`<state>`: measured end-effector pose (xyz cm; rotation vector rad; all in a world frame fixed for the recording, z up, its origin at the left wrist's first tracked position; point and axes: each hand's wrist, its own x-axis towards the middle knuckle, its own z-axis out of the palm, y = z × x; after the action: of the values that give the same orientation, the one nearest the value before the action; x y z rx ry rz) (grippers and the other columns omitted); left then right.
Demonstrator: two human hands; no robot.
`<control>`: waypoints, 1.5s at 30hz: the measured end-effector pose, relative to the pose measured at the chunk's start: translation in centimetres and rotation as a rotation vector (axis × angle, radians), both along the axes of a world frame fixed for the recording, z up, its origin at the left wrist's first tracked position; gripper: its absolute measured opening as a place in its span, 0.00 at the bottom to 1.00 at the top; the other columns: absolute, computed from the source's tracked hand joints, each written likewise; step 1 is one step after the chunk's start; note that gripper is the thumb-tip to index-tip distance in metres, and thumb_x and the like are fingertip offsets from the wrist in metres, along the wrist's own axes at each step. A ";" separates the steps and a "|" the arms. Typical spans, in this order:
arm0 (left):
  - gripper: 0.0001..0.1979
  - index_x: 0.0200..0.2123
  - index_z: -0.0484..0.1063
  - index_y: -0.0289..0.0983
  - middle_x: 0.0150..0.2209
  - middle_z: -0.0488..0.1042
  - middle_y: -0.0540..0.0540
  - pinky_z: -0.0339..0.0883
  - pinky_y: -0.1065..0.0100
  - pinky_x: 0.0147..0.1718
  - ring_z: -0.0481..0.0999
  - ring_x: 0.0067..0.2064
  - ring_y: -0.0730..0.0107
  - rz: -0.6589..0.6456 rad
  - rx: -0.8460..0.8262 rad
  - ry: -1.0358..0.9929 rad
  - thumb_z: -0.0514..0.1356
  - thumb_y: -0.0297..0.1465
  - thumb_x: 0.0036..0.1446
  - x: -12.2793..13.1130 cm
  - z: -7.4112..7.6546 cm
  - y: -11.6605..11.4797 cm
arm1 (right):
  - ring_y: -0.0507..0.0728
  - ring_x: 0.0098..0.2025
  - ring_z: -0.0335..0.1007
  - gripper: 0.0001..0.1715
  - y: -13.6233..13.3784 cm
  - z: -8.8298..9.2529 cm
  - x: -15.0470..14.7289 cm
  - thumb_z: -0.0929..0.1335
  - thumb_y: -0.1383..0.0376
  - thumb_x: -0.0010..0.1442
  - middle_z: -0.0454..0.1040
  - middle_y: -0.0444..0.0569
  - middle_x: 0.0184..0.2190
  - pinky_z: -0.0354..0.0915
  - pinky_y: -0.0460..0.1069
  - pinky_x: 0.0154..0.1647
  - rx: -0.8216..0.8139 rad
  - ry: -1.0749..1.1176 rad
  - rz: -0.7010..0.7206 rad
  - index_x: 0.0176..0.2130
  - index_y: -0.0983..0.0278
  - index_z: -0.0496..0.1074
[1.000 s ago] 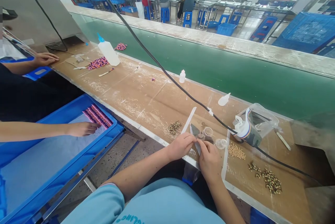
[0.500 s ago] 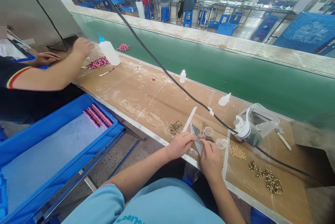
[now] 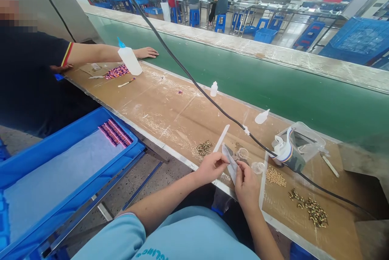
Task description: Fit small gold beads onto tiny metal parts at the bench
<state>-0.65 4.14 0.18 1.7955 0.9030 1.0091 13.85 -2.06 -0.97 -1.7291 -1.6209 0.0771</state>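
Observation:
My left hand (image 3: 210, 168) and my right hand (image 3: 246, 185) meet at the near edge of the brown workbench (image 3: 170, 106). Both pinch a thin pale strip (image 3: 231, 162) that stands tilted between them. Just beyond the strip lie a white flat stick (image 3: 221, 138), two small clear cups (image 3: 249, 160) and a little heap of brass-coloured beads (image 3: 203, 147). To the right of my right hand sit pale beads (image 3: 275, 176) and darker mixed beads (image 3: 313, 210) on a clear sheet.
A black cable (image 3: 197, 87) crosses the bench to a taped device in a clear tub (image 3: 296, 146). A co-worker's arm (image 3: 106, 53) reaches over the far left, by a white squeeze bottle (image 3: 129, 59). A blue crate (image 3: 63, 170) stands lower left. A green conveyor belt (image 3: 273, 85) runs behind.
The co-worker's hand left the blue crate and reached across the bench towards the belt. My hands stayed at the strip, my right fingers shifting slightly up it.

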 end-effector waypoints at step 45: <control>0.05 0.34 0.67 0.37 0.34 0.73 0.46 0.68 0.66 0.39 0.73 0.37 0.68 -0.021 0.038 0.091 0.53 0.25 0.57 0.3 -0.3 0.7 | 0.54 0.30 0.65 0.16 0.7 1.7 -1.2 0.60 0.60 0.64 0.72 0.47 0.26 0.54 0.49 0.34 0.085 -0.300 -0.055 0.31 0.63 0.72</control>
<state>-0.30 4.87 -0.16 1.8922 0.9240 0.9434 12.67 -1.36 0.71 -1.7827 -1.7586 -0.2867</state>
